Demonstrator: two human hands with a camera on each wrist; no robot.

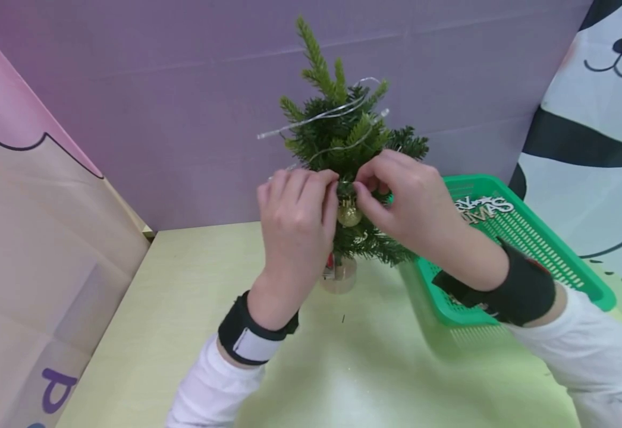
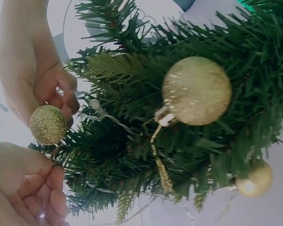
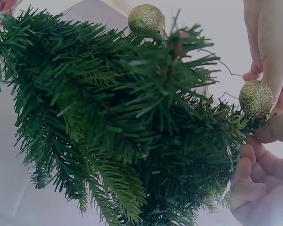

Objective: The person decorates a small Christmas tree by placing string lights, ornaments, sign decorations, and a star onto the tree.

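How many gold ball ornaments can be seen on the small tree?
3, best seen in the left wrist view: one between the hands, a large one mid-tree, a small one at lower right. Branches may hide others.

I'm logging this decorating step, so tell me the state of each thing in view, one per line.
small tree: upright on the table, a thin light wire draped over its top
gold ball: hanging at a branch, between both hands' fingertips
left hand: fingers curled at the branch by the ball
right hand: pinching at the branch above the ball
green basket: on the table, holding a white sign
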